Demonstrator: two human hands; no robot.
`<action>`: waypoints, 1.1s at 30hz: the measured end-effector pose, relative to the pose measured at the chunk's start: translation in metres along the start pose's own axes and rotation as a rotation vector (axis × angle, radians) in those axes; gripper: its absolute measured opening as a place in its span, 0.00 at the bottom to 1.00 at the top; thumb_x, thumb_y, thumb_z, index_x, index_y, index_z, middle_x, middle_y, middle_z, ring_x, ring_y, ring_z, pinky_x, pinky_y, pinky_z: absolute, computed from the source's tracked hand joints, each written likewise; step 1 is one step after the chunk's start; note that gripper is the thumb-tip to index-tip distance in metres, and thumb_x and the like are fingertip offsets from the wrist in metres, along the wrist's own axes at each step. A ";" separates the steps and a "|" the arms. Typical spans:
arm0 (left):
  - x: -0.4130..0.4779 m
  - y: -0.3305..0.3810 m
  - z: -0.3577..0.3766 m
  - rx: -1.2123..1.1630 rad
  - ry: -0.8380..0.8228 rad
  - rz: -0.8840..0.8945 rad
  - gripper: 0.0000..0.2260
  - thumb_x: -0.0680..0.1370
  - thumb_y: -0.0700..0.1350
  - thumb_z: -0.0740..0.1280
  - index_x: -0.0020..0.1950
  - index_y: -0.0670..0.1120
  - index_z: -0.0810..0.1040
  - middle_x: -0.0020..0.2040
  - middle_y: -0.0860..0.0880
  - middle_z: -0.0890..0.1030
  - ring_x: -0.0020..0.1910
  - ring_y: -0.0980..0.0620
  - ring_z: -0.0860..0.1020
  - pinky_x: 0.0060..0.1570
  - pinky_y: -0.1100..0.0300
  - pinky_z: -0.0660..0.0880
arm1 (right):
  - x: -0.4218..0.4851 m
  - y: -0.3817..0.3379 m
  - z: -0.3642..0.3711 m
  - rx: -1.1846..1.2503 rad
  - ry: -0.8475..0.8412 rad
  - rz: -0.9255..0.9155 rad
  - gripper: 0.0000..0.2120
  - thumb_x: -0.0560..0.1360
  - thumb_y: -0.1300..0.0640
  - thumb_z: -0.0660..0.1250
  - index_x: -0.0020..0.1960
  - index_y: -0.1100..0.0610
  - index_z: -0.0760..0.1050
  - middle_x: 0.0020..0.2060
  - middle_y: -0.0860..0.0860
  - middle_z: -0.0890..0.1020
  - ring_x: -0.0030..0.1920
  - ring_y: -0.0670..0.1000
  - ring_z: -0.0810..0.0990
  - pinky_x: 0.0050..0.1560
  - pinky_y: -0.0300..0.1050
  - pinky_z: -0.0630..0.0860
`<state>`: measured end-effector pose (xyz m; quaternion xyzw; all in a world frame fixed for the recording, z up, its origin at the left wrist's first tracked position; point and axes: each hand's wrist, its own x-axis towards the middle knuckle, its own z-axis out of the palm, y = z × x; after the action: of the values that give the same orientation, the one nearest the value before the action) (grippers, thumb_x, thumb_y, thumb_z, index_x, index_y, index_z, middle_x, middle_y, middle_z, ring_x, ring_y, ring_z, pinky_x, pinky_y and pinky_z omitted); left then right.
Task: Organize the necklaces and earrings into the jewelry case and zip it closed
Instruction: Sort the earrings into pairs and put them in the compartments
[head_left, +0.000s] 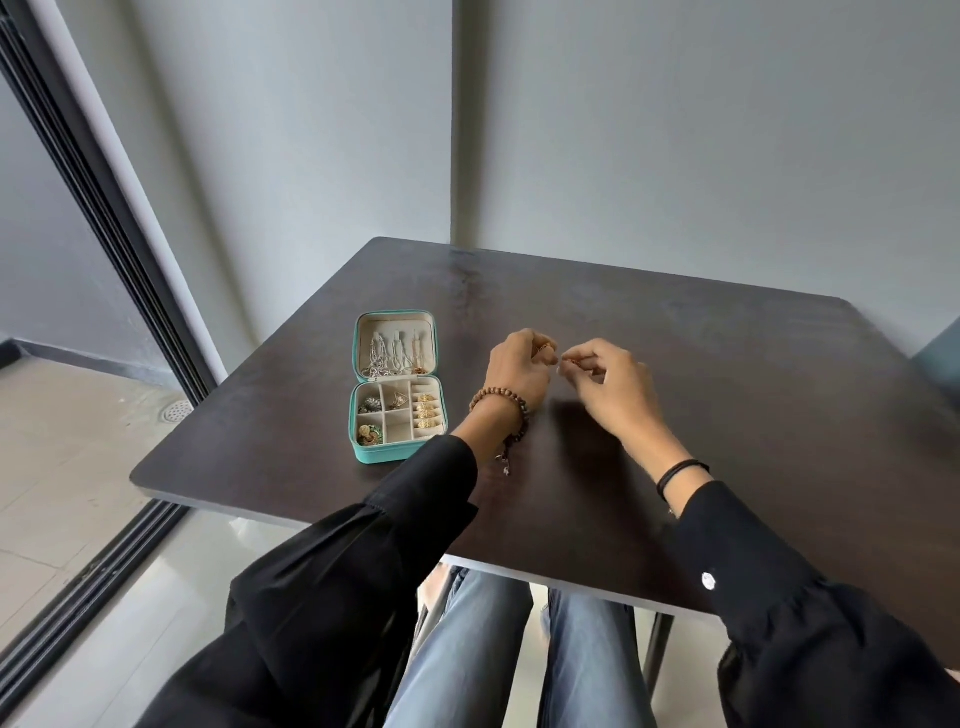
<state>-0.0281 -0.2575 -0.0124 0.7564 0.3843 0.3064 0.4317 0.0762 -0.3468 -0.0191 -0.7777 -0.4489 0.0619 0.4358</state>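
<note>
Dark table (753, 395) bears the open jewelry case (397, 385), while left hand (519, 371) and right hand (615, 387) pinch a small gold piece (565, 360).

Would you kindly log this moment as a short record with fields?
case: open, on table, left of both hands
lid: chains hung inside
compartments: earrings in several
left hand: pinches gold piece
right hand: pinches same piece
zip: not yet closed
</note>
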 end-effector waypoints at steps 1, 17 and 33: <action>-0.004 0.001 0.000 -0.045 -0.004 -0.004 0.08 0.80 0.36 0.65 0.56 0.42 0.81 0.51 0.46 0.84 0.50 0.49 0.82 0.57 0.56 0.79 | -0.002 -0.002 -0.002 0.055 0.013 0.016 0.05 0.77 0.53 0.74 0.52 0.52 0.84 0.44 0.46 0.87 0.47 0.45 0.84 0.49 0.40 0.79; -0.042 0.024 -0.027 -0.670 -0.096 -0.306 0.19 0.82 0.54 0.60 0.54 0.44 0.86 0.50 0.47 0.87 0.48 0.50 0.82 0.54 0.56 0.75 | -0.024 -0.021 -0.040 0.697 -0.096 0.352 0.25 0.81 0.38 0.60 0.56 0.57 0.85 0.49 0.51 0.88 0.56 0.50 0.85 0.61 0.45 0.75; -0.063 0.014 -0.060 -0.488 -0.034 -0.093 0.11 0.75 0.38 0.75 0.56 0.38 0.83 0.42 0.47 0.85 0.35 0.66 0.80 0.37 0.73 0.73 | -0.039 -0.047 -0.030 0.754 -0.187 0.222 0.13 0.76 0.56 0.74 0.58 0.60 0.83 0.51 0.55 0.88 0.55 0.53 0.86 0.66 0.49 0.77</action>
<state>-0.1037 -0.2906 0.0181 0.6161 0.3261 0.3571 0.6217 0.0378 -0.3847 0.0218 -0.5981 -0.3459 0.3395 0.6383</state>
